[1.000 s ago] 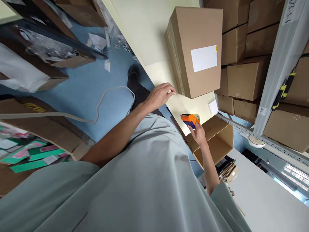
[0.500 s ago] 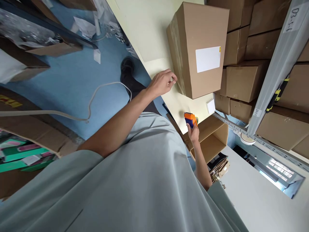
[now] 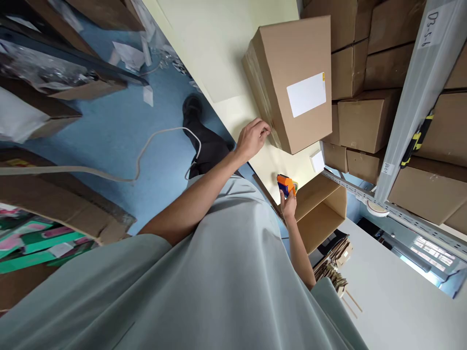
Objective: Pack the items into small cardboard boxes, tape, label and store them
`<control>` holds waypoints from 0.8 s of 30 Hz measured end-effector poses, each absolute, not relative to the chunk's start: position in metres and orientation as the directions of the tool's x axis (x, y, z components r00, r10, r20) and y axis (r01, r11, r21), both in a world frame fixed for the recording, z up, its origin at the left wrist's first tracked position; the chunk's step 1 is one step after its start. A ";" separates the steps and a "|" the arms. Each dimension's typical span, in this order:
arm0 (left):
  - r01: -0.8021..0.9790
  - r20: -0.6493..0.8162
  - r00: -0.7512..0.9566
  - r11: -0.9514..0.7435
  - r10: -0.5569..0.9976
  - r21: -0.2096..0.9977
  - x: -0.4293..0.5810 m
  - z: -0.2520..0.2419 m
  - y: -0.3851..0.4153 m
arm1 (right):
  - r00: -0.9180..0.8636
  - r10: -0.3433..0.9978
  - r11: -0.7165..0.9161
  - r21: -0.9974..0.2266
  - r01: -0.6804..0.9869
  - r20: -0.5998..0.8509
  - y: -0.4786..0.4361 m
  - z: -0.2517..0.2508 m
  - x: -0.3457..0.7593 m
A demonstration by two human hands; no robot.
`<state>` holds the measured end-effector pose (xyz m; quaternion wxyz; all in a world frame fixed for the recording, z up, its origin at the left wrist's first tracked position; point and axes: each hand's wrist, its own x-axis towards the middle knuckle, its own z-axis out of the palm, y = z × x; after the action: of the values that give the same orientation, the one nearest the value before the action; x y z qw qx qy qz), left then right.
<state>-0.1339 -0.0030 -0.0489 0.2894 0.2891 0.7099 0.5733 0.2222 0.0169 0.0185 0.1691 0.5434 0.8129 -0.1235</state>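
A sealed cardboard box [image 3: 292, 58] with a white label [image 3: 305, 95] stands on the cream table [image 3: 219, 43]. My left hand [image 3: 251, 138] reaches to the box's near lower edge, fingers curled and pressed together against the taped side. My right hand [image 3: 288, 206] is closed round an orange and blue tape dispenser [image 3: 285, 183], held over the table's end, just beside an open empty carton [image 3: 323, 214]. The two hands are a short way apart.
Stacked cartons [image 3: 365, 121] fill the metal shelving [image 3: 412, 97] behind the table. A small white pad [image 3: 316, 160] lies by the box. Flattened cardboard [image 3: 332, 267] sits below the open carton. A cable [image 3: 164, 141], scraps and open boxes [image 3: 54, 194] lie on the blue floor.
My left hand has moved in from the table's edge onto the box's lower edge. My right hand has drawn the tape dispenser slightly back and turned it more upright.
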 end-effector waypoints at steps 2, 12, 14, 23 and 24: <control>0.077 -0.081 -0.665 0.176 0.742 0.981 -0.133 -0.049 -0.007 | -0.355 0.848 0.378 -0.022 0.926 -0.393 0.017 0.020 0.225; 0.057 -0.083 -0.686 0.168 0.723 0.984 -0.125 -0.045 -0.001 | -0.334 0.859 0.371 0.024 0.928 -0.387 0.010 0.014 0.226; 0.072 -0.079 -0.676 0.172 0.733 0.983 -0.126 -0.047 -0.010 | -0.372 0.846 0.406 0.009 0.914 -0.382 0.005 0.014 0.230; 0.141 -0.078 -0.623 0.210 0.778 0.967 -0.129 -0.058 -0.035 | -0.415 0.824 0.455 0.015 0.890 -0.386 -0.002 0.009 0.238; 0.158 -0.062 -0.611 0.197 0.790 0.968 -0.130 -0.059 -0.032 | -0.408 0.827 0.449 0.016 0.894 -0.386 -0.002 0.008 0.239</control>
<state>-0.1300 -0.0319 -0.0594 0.2923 0.3305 0.7164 0.5405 0.2386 -0.0017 0.0083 0.1715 0.5161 0.8336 -0.0969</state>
